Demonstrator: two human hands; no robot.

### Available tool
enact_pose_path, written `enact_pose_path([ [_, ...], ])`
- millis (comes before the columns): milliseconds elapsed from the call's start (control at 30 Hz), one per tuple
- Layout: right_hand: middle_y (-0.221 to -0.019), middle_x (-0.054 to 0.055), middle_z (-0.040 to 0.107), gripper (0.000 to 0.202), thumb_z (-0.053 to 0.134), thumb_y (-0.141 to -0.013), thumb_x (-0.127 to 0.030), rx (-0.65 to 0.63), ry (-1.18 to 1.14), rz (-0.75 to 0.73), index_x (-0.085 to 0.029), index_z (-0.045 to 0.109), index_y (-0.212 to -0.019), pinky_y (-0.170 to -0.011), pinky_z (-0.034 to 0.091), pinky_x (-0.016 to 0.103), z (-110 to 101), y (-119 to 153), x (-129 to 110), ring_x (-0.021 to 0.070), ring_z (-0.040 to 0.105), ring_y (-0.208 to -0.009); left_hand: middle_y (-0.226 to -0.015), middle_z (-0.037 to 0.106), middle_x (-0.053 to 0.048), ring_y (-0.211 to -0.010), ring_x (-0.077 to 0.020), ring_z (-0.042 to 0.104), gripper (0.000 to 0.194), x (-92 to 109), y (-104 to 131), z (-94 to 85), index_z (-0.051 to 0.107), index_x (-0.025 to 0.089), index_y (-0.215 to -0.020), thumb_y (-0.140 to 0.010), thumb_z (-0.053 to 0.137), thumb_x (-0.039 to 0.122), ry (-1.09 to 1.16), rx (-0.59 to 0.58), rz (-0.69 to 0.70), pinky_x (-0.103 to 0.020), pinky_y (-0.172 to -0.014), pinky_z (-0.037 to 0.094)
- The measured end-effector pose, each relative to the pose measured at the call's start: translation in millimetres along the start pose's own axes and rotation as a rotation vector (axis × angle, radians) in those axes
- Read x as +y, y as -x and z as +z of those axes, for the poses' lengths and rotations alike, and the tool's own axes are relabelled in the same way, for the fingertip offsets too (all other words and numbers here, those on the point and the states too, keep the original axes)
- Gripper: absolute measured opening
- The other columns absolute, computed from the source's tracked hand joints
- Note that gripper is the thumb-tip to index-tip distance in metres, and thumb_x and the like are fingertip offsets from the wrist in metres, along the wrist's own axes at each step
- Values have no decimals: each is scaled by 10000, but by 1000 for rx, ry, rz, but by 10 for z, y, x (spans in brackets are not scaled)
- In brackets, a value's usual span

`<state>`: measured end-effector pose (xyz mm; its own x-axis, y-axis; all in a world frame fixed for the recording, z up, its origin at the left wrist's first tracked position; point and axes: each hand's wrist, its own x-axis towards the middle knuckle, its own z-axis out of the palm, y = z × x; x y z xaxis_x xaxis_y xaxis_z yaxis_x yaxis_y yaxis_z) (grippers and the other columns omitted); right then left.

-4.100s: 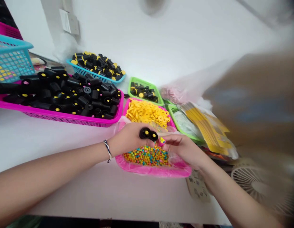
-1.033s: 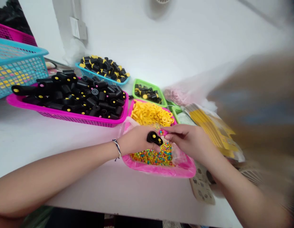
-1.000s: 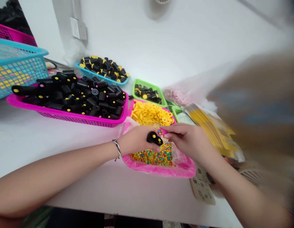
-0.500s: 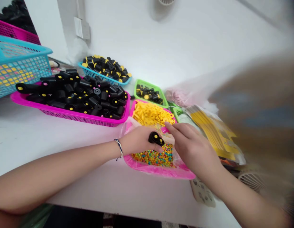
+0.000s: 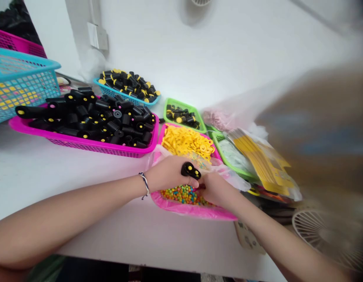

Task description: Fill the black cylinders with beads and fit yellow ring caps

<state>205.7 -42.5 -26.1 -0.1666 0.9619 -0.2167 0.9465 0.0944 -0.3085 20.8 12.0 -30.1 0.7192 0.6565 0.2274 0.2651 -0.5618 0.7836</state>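
My left hand (image 5: 166,172), with a braided cord at the wrist, is closed round a black plastic tube-like piece (image 5: 191,170) with yellow dots on its end. It hovers above a pink tray (image 5: 196,209) lined with clear plastic and full of small multicoloured beads (image 5: 181,194). Just right of it, my right hand (image 5: 213,188) reaches down into the beads, fingers pinched together. A bit of magenta shows at its fingertips; its full shape is hidden. Behind both hands lies a heap of flat yellow pieces (image 5: 184,141) with holes.
A magenta basket (image 5: 93,145) heaped with black pieces stands left. Blue (image 5: 152,102) and green (image 5: 185,102) baskets hold black-and-yellow pieces. Yellow packets (image 5: 254,156) lie right, near a fan (image 5: 313,231). A taller blue basket (image 5: 29,82) stands far left.
My right hand has moved down and left, from beside the yellow pieces into the beads. My left hand still holds the black piece. The whole view has shifted slightly.
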Motion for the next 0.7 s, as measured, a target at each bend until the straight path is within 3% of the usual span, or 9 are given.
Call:
enact_pose_path([
  [167, -577, -12, 657, 213, 567, -699, -121, -90, -125, 48, -186, 752, -781, -534, 414, 226, -225, 63, 57, 118, 550, -525, -950, 715, 5, -888, -201, 636, 361, 2, 10, 5, 673, 243, -990, -687, 716, 435, 1, 7, 17, -274, -769, 446],
  [300, -678, 3, 698, 262, 524, -752, -164, -57, -253, 85, -180, 744, -893, -547, 458, 230, -373, 141, 104, 121, 585, -560, -964, 722, 9, -902, -199, 641, 357, -7, 3, 14, 680, 249, -988, -678, 732, 416, -23, -6, 28, -270, -782, 442],
  [433, -733, 19, 728, 252, 592, -745, -203, 150, -318, 49, -200, 740, -950, -623, 515, 260, -537, 173, -39, 150, 647, -632, -901, 722, 19, -856, -190, 647, 322, -17, -8, 18, 680, 250, -938, -673, 734, 425, -57, -26, 17, -252, -700, 428],
  [600, -819, 36, 736, 288, 564, -742, -84, 432, 20, -239, -209, 751, -921, -663, 533, 269, -566, 155, -331, 156, 668, -686, -792, 701, 6, -761, -186, 637, 309, -3, -11, 8, 638, 188, -797, -659, 737, 445, -86, -21, 4, -234, -601, 382],
  [700, -831, 49, 732, 344, 519, -736, -19, 535, 160, -377, -188, 753, -924, -656, 535, 265, -502, 146, -432, 163, 675, -710, -788, 694, -4, -730, -187, 622, 340, 4, -8, 6, 627, 179, -818, -662, 730, 462, -98, -16, 9, -236, -579, 367],
])
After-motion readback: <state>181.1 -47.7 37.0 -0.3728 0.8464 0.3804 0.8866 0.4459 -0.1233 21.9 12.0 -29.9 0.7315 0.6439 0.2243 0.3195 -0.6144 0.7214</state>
